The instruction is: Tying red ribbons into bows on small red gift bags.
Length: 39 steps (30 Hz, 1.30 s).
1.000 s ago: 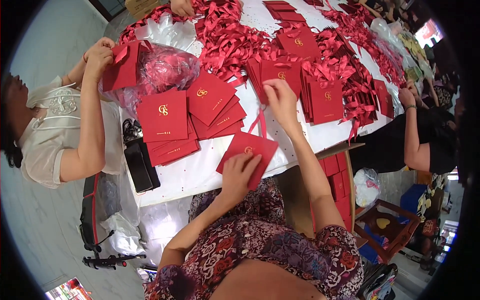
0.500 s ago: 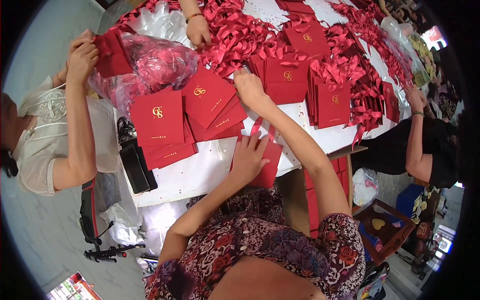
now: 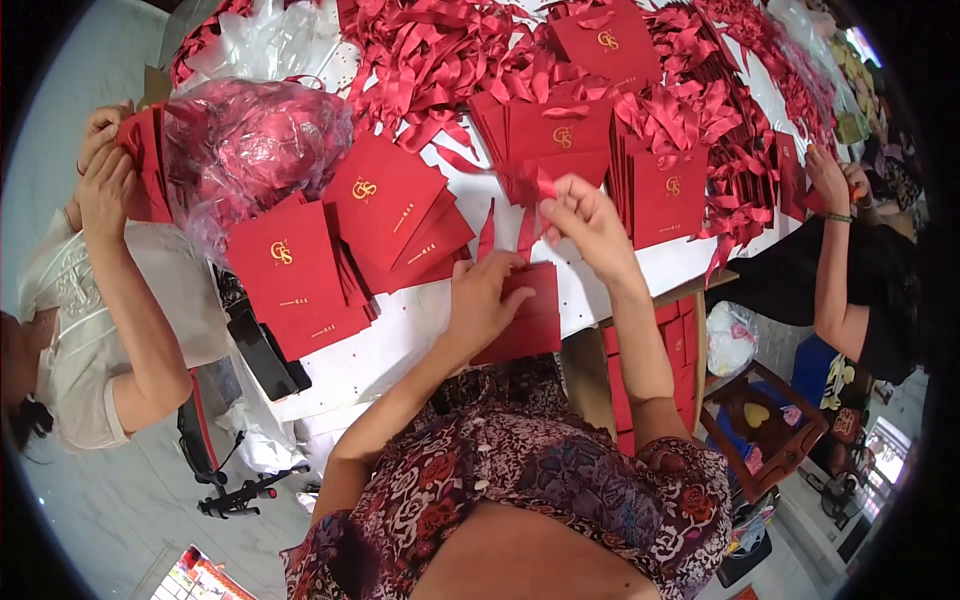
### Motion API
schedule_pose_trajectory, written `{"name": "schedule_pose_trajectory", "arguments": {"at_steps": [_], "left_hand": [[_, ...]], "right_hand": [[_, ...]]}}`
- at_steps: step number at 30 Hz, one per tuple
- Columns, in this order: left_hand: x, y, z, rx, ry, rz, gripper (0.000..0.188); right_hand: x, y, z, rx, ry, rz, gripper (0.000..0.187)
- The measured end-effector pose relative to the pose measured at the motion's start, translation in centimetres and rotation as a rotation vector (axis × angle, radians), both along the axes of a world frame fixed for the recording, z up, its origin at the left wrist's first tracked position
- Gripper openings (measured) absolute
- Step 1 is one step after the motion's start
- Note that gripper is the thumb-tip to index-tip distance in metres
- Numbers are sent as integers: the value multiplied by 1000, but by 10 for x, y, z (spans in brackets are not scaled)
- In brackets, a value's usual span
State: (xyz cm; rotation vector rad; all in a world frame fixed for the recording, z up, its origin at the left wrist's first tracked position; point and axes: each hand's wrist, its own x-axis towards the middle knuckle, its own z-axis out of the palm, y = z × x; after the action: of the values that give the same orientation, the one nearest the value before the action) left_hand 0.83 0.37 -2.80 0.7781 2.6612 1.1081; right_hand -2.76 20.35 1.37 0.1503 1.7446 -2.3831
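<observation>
L hand lies flat w/ fingers spread on a red envelope, pressing it to the table edge; no closed grip, just palm contact. R hand is up & just beyond it, grip pinched shut on a red ribbon that trails down toward the envelope. Left of L hand: stacks of red cards w/ gold marks. Beyond R hand: ribbon heap & more upright card stacks. Far left, another person's hands hold red cards beside a plastic bag of ribbons.
</observation>
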Motion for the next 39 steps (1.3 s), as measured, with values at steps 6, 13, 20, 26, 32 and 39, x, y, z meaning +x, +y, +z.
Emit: {"name": "schedule_pose_trajectory", "arguments": {"at_steps": [6,13,20,26,32,39], "left_hand": [[-14,5,26,156,-170,121,38],[-17,-2,19,12,-45,37,17],[-24,-7,17,17,-269,23,24],[-31,-10,17,39,-330,17,27],[-29,-13,27,-4,-318,-76,25],[-25,-17,27,-131,-263,-8,23]], "right_hand": [[30,-12,-35,-72,-183,-74,9],[44,-25,-16,564,2,-315,23],[39,-10,-15,1044,625,141,31],[41,-12,-21,826,463,195,19],[47,-3,-1,782,304,20,12],[62,12,38,684,350,-82,11]]}}
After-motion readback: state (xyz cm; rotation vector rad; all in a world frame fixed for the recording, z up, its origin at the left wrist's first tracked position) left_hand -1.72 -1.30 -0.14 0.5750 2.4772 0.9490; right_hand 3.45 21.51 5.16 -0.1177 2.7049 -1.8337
